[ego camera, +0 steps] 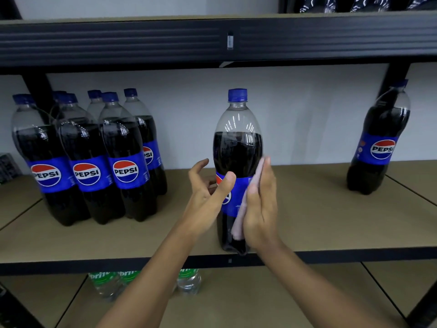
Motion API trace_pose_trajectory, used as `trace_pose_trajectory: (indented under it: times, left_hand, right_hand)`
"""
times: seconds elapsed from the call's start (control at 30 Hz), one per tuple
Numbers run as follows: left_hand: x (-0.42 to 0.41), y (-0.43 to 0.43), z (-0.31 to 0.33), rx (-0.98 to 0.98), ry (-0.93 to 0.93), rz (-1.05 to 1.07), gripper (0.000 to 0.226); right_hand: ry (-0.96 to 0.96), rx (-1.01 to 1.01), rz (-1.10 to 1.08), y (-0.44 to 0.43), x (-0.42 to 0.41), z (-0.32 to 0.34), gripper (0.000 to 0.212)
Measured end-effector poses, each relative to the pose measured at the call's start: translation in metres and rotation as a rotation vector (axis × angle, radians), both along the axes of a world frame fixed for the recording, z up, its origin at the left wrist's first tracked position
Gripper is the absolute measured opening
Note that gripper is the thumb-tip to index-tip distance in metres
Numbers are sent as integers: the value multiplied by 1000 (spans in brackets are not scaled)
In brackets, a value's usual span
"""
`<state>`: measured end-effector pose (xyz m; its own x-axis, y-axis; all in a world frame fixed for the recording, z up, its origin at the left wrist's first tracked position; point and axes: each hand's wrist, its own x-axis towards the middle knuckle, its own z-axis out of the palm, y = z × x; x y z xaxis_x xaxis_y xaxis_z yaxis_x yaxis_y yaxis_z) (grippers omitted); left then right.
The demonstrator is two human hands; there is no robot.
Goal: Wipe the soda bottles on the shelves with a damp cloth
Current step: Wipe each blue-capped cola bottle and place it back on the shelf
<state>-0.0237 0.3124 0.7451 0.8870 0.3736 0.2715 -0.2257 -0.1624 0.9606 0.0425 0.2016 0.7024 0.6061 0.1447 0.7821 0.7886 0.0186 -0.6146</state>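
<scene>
A tall Pepsi bottle (pixel 237 147) with a blue cap stands upright near the front edge of the middle shelf (pixel 319 223). My right hand (pixel 261 207) lies flat against the bottle's right side, fingers straight, and presses a pale pink cloth (pixel 241 216) onto the blue label. My left hand (pixel 208 192) is open at the bottle's left side, its thumb against the label and its fingers spread and apart from the bottle.
Several Pepsi bottles (pixel 89 162) stand grouped at the shelf's left. One more Pepsi bottle (pixel 378 143) stands at the far right beside a black upright. A black shelf beam (pixel 142 41) runs overhead. Green Sprite bottles (pixel 111 282) sit on the shelf below.
</scene>
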Motion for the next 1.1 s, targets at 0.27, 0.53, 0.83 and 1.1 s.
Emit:
trace_pose_trajectory:
  times: [0.27, 0.53, 0.83, 1.1]
  left_hand:
    - [-2, -1, 5, -17, -64, -53, 58]
    - [-7, 3, 4, 22, -25, -34, 55]
    - [-11, -2, 8, 15, 42, 52, 60]
    - [-9, -5, 5, 42, -58, 56, 77]
  right_hand:
    - [-157, 23, -75, 12, 0, 93, 45]
    - [-230, -147, -259, 2, -10, -47, 57]
    - [39, 94, -36, 10, -7, 73, 47]
    - [-94, -18, -134, 9, -13, 7, 53]
